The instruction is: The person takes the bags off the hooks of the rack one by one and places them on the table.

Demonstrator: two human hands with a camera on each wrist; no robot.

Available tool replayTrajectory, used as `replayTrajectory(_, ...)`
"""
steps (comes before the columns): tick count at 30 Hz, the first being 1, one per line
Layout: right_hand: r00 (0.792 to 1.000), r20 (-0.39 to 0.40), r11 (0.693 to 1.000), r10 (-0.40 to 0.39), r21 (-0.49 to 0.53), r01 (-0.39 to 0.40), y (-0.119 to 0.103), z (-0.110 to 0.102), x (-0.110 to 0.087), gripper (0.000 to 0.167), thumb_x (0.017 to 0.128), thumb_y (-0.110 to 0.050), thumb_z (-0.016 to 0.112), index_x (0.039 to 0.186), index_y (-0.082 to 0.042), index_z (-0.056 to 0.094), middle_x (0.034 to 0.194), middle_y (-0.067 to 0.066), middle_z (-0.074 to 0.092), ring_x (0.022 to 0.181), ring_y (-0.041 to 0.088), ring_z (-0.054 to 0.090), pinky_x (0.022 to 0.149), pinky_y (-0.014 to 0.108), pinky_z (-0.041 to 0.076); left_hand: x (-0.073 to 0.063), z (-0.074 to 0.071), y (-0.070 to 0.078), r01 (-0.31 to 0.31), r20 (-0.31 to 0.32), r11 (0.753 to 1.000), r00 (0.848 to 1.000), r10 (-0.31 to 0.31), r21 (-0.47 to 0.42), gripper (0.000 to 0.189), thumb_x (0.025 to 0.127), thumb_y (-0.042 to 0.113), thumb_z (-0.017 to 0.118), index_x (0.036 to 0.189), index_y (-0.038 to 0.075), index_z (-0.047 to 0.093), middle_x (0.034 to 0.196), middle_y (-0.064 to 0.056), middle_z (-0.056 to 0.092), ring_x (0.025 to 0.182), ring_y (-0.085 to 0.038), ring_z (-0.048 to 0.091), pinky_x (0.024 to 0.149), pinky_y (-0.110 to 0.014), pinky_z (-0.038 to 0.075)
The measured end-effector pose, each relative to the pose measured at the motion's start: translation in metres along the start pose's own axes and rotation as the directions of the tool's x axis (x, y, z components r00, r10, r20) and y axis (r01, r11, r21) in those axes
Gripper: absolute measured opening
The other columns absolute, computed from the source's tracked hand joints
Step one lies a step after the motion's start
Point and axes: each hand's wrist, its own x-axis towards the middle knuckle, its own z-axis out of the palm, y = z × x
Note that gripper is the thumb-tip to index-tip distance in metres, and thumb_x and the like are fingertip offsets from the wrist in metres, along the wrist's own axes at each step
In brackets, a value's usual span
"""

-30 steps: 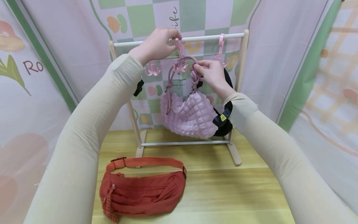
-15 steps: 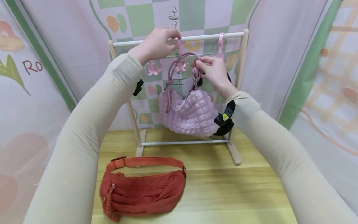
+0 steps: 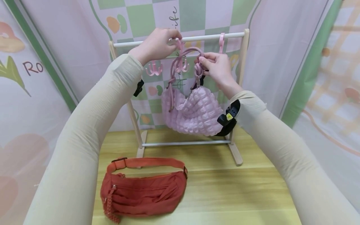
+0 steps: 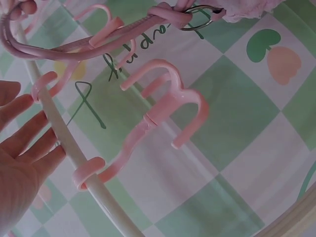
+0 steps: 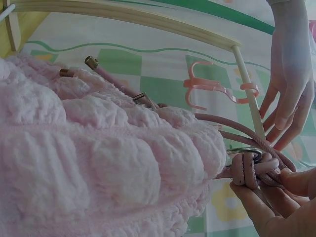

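One wooden tabletop [image 3: 219, 193], patterned curtains [image 3: 192, 15], right fingers [image 5: 254, 200] pinching pink bag strap [image 3: 194, 48], left fingers [image 4: 29, 129] seemingly loose against rail [image 3: 211, 37]

Free passage right of the red bag [image 3: 146, 197], pink bag [image 3: 194, 114] and rack [image 3: 206, 37] in the way behind

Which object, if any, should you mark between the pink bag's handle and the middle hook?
Nothing visible. The right hand holds the pink bag by its handle, which crosses in front of the middle hook in the head view; the left hand is above, at the rail.
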Motion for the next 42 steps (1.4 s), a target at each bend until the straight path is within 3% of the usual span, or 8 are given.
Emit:
replayTrajectory(9, 1.0, -0.021, 0.997, 0.019, 0.076, -0.018, -0.001, 0.002, 0.0, 0.033, 0.091, -0.01, 0.061, 0.121, 0.003, 0.061, 0.109, 0.013, 0.07, 0.078, 0.009, 0.068, 0.073, 0.02, 0.056, 0.001, 0.0, 0.0, 0.0, -0.002, 1.0, 1.0, 0.0, -0.001, 0.036, 0.097, 0.019, 0.043, 0.13, 0.012, 0.056, 0.132, -0.005, 0.058, 0.109, -0.019, 0.056, 0.098, -0.031, 0.044)
replayTrajectory(15, 1.0, -0.008, 0.993, -0.006, 0.119, 0.007, 0.001, 0.008, 0.0, 0.031, 0.091, -0.009, 0.061, 0.118, 0.004, 0.062, 0.097, 0.011, 0.072, 0.077, 0.009, 0.069, 0.071, 0.022, 0.057, 0.001, 0.001, 0.0, 0.004, 0.002, 1.0, 1.0, -0.004, 0.003, 0.035, 0.098, 0.022, 0.044, 0.129, 0.013, 0.057, 0.132, -0.004, 0.058, 0.111, -0.019, 0.056, 0.1, -0.031, 0.043)
replayTrajectory(22, 1.0, 0.004, 0.992, -0.003, 0.125, 0.002, -0.001, 0.003, -0.004, 0.03, 0.091, -0.008, 0.06, 0.118, 0.003, 0.062, 0.106, 0.012, 0.071, 0.079, 0.011, 0.068, 0.073, 0.021, 0.056, 0.001, 0.0, 0.001, 0.004, 0.009, 1.0, 1.0, -0.004, -0.004, 0.035, 0.098, 0.021, 0.044, 0.129, 0.013, 0.056, 0.132, -0.004, 0.058, 0.113, -0.019, 0.056, 0.1, -0.03, 0.043)
replayTrajectory(29, 1.0, 0.023, 0.992, -0.002, 0.127, -0.001, -0.003, -0.001, -0.011, 0.031, 0.091, -0.006, 0.06, 0.12, 0.006, 0.06, 0.09, 0.005, 0.072, 0.077, 0.012, 0.068, 0.073, 0.021, 0.056, 0.0, 0.0, 0.001, 0.004, -0.002, 1.0, 1.0, -0.004, -0.012, 0.036, 0.097, 0.02, 0.044, 0.13, 0.013, 0.055, 0.133, -0.004, 0.057, 0.114, -0.019, 0.056, 0.1, -0.03, 0.043)
replayTrajectory(35, 0.998, 0.056, 0.99, -0.002, 0.142, -0.006, -0.002, -0.003, -0.017, 0.033, 0.09, -0.004, 0.06, 0.121, 0.008, 0.059, 0.089, 0.007, 0.071, 0.078, 0.013, 0.068, 0.073, 0.023, 0.057, -0.001, 0.003, -0.002, 0.01, -0.008, 1.0, 1.0, -0.01, -0.026, 0.037, 0.097, 0.021, 0.045, 0.132, 0.012, 0.053, 0.134, -0.006, 0.055, 0.12, -0.02, 0.053, 0.104, -0.03, 0.04)
replayTrajectory(42, 0.997, 0.081, 0.986, 0.019, 0.163, -0.032, 0.002, -0.006, -0.021, 0.033, 0.091, -0.003, 0.059, 0.12, 0.011, 0.057, 0.084, 0.007, 0.071, 0.076, 0.015, 0.069, 0.071, 0.025, 0.057, -0.003, 0.01, -0.004, 0.0, -0.032, 0.999, 0.999, -0.001, -0.034, 0.038, 0.096, 0.018, 0.045, 0.133, 0.011, 0.052, 0.131, -0.009, 0.055, 0.108, -0.02, 0.054, 0.093, -0.029, 0.045)
